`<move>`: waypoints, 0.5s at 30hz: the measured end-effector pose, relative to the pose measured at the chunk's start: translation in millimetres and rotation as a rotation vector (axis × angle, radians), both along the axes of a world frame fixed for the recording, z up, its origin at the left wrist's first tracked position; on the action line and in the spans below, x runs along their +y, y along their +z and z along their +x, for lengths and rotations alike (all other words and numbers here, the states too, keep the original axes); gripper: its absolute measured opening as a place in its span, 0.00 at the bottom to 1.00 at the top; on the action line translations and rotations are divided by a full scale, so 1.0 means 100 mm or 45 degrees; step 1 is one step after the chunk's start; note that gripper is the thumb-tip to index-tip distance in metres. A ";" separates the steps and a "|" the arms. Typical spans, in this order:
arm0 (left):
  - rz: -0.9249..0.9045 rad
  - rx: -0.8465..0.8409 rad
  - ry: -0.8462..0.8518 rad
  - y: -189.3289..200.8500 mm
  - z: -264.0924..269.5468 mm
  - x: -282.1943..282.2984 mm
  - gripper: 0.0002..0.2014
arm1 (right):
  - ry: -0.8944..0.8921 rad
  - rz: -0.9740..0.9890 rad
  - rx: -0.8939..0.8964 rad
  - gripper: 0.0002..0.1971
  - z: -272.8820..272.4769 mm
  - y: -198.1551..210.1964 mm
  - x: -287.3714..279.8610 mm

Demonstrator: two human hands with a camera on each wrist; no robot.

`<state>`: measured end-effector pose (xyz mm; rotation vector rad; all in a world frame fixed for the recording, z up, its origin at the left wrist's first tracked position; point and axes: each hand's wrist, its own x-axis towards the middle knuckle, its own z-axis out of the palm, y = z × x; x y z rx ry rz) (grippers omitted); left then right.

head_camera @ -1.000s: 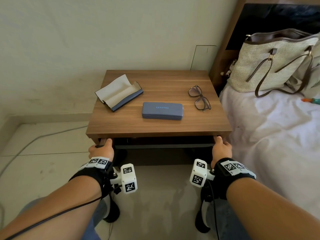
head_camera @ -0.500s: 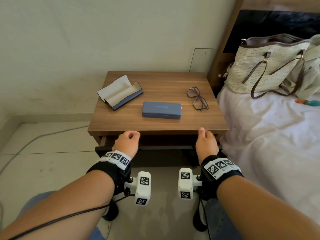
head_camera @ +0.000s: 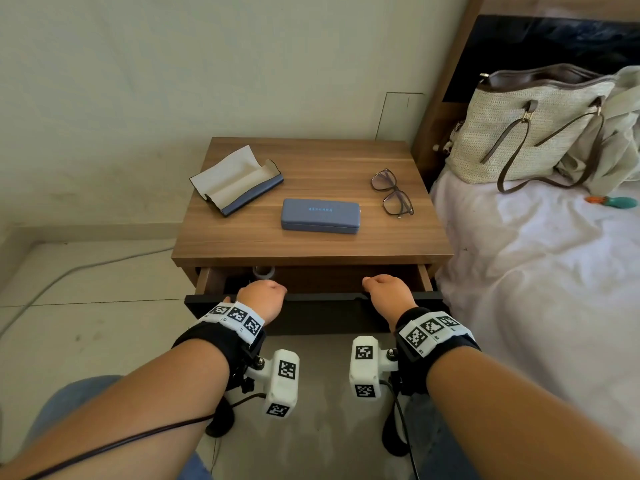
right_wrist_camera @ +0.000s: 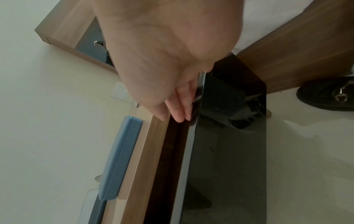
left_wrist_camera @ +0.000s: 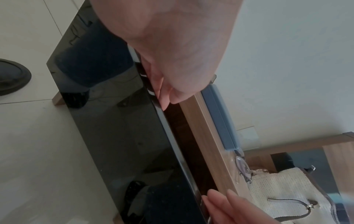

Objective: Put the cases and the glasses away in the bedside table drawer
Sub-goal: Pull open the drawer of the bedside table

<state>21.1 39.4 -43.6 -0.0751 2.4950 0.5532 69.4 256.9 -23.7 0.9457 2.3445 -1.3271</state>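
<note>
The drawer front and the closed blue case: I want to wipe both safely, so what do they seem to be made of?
The drawer front looks like glossy black glass or lacquered panel: it mirrors the floor and shoes in the wrist views. The closed blue case looks like a matte hard shell, perhaps leatherette or plastic: no shine, crisp edges, a straight seam. Neither can be told for certain.

You're in a home bedroom: bed with rumpled white sheet and wooden headboard on your right, woven handbag on it, wooden bedside table against a plain wall, tiled floor.
</note>
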 end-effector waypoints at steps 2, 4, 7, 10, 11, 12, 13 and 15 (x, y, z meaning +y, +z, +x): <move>-0.046 0.031 -0.005 0.04 0.06 0.02 0.25 | 0.000 0.026 -0.027 0.12 0.03 0.00 0.00; -0.049 0.060 -0.007 0.03 0.09 0.02 0.26 | 0.006 0.065 -0.061 0.11 0.07 0.00 0.00; -0.076 0.005 -0.086 0.02 0.16 -0.01 0.27 | 0.050 0.128 -0.137 0.15 0.14 0.02 -0.01; -0.167 -0.012 -0.244 0.06 0.27 -0.03 0.27 | 0.124 0.215 -0.235 0.16 0.25 0.07 -0.01; -0.230 -0.039 -0.333 0.07 0.30 -0.04 0.26 | 0.133 0.230 -0.253 0.17 0.29 0.10 -0.01; -0.276 -0.074 -0.348 0.10 0.34 -0.03 0.25 | 0.148 0.231 -0.274 0.17 0.33 0.12 -0.02; -0.289 -0.126 -0.300 0.11 0.37 -0.02 0.22 | 0.174 0.229 -0.283 0.18 0.37 0.11 -0.03; -0.226 -0.131 -0.288 0.15 0.43 -0.05 0.18 | 0.202 0.205 -0.274 0.19 0.44 0.08 -0.06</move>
